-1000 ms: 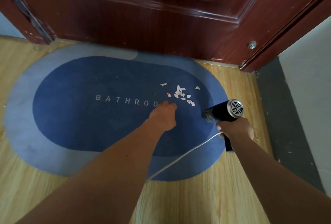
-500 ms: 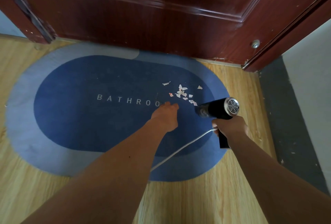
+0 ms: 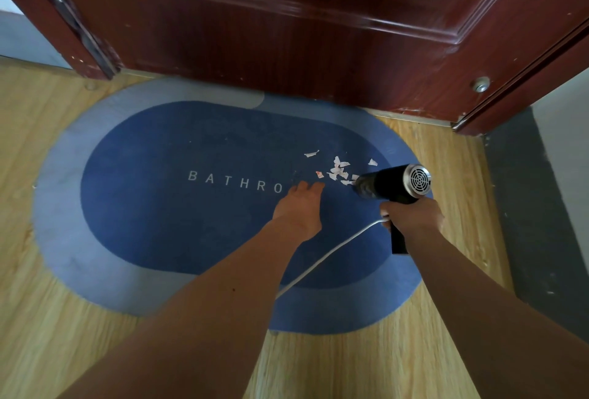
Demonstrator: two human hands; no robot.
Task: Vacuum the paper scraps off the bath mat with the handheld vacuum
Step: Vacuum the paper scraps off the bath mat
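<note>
A wood floor (image 3: 38, 175) fills the left side, and on it lies an oval blue mat (image 3: 143, 207) with a paler border, its far edge close against a dark red door (image 3: 287, 32). White letters (image 3: 236, 179) across the mat's dark centre read "BATHRO" before the left hand (image 3: 299, 210) covers the rest. That hand reaches out from the lower left. Its fingers lie close together with the tips down on the mat, and it holds nothing.

Just right of those fingertips, the scraps (image 3: 338, 169) lie in a loose cluster on the dark part of the mat. They are small white bits, one with a red mark, and a few lie a little apart at the top and right.

The black vacuum (image 3: 392, 185) points left, with its nozzle at the right edge of the cluster, over the nearest bits. Whether it touches them cannot be told. Its silver rear grille faces up and right.

The right hand (image 3: 414, 217) is wrapped tightly round the handle below the body. A white cord (image 3: 325, 258) runs from under this hand down and left across the mat, passing behind the left forearm.

Further right, a small metal stud (image 3: 480, 84) sits low on the door. A grey strip (image 3: 526, 191) edges the floor at the far right.
</note>
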